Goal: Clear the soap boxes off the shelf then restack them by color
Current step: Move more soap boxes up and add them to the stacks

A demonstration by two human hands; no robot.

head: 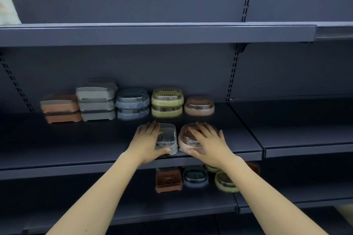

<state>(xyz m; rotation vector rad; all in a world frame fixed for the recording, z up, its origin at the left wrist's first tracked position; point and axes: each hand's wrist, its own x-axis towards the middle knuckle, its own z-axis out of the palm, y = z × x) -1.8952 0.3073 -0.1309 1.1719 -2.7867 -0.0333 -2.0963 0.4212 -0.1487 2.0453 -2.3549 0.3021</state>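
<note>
Grip: left hand (148, 140) curls around grey soap box (165, 139), thumb at its near edge; right hand (207, 142) clasps pink soap box (189, 139).
Location: both boxes at front of middle shelf (76, 145), side by side, almost touching.
Sorted stacks: at back of middle shelf; yellow stack (167, 102) behind grey box.
Unsorted: below middle shelf, loose boxes (193, 176).
Risk: smooth wrapping may slip; a careless push could topple stacks.

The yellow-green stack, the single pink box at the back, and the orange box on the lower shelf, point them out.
yellow-green stack (167, 102), head view, front of its top box
pink box (199, 106), head view, clear lid
orange box (168, 178), head view, top face
</note>
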